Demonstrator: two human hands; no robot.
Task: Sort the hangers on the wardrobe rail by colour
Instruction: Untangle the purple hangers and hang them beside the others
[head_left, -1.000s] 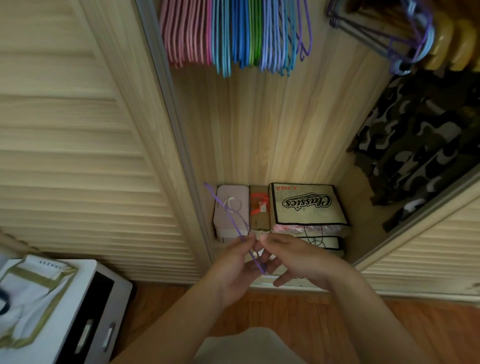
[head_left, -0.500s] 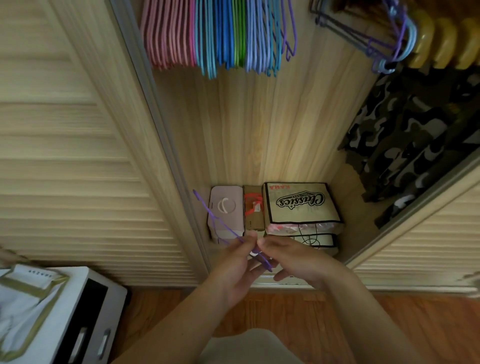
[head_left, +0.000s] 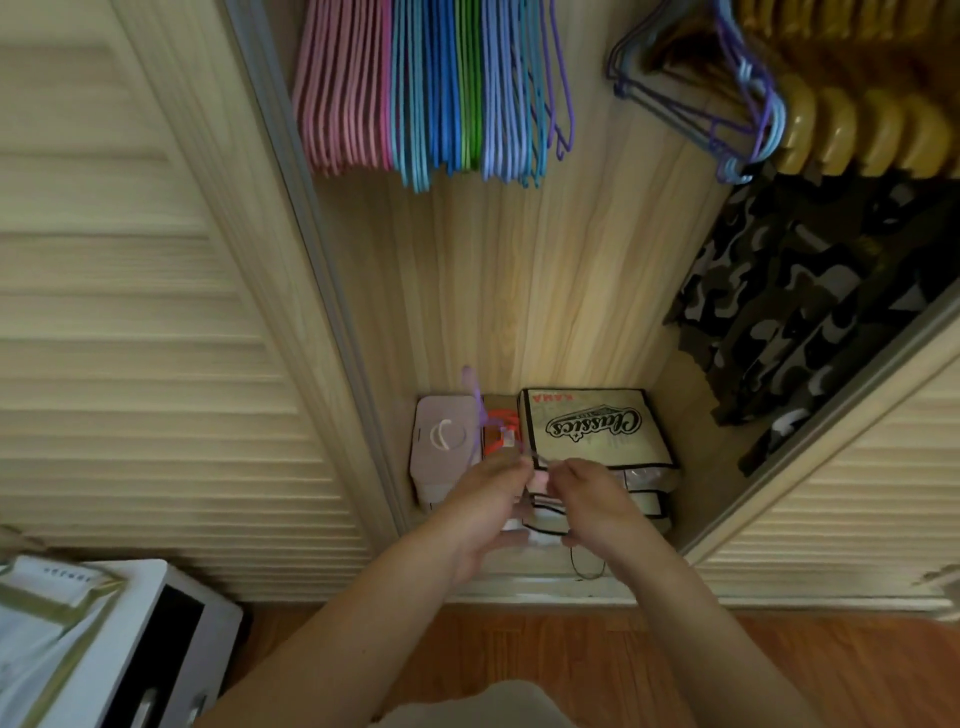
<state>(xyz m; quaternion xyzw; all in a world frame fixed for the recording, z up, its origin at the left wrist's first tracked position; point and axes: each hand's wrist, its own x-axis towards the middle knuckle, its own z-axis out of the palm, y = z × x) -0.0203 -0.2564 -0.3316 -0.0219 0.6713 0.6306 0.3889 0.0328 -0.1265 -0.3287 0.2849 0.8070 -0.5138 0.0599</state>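
2 hands pinch my purple hanger (head_left: 475, 402): left hand (head_left: 485, 499), right hand (head_left: 589, 493). I'd raise it level, hooking beside purple hangers (head_left: 561, 93).

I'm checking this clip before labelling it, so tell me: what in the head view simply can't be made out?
- Purple hanger: motion-blurred; the left hand and right hand cover most of it, so its shape and the grip are unclear.
- Wardrobe rail: cut off by the top edge; the hooks of the hanging hangers don't show.
- Loose hangers at upper right: blurred, count uncertain.
- Boxes under the Classics bag: hidden by both hands.
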